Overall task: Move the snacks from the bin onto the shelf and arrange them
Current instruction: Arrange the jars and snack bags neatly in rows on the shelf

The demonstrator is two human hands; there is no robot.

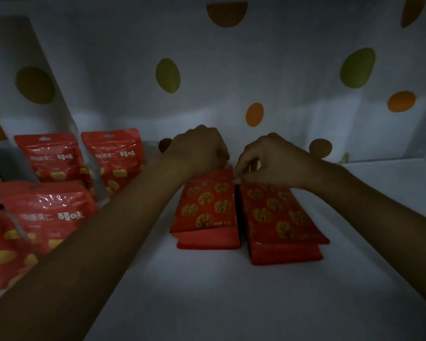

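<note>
Two red snack packs printed with walnut pictures lie side by side on the white shelf (207,291). My left hand (199,148) grips the far end of the left walnut pack (207,207). My right hand (271,161) pinches the far end of the right walnut pack (278,217). Each pack appears to rest on another red pack beneath it. Both forearms reach in from the near edge.
Red chestnut bags stand at the left: two at the back (52,158) (116,156) and a larger-looking one nearer (47,217). The shelf's back wall (280,70) is white with coloured dots. The bin is out of view.
</note>
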